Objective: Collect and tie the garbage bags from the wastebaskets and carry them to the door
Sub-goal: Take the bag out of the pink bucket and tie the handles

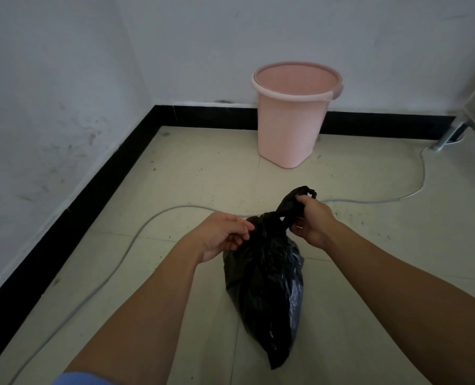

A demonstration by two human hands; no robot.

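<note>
A black garbage bag, full and crumpled, hangs in front of me above the tiled floor. Its two top ends cross in a twist between my hands. My left hand pinches the left end at the bag's neck. My right hand grips the other end, which sticks up past my fingers. A pink wastebasket stands against the far wall, with no bag in it.
A grey cable snakes across the floor from the lower left to the right, under the bag. A metal leg of some furniture stands at the far right. White walls with a black skirting meet in a corner at the left.
</note>
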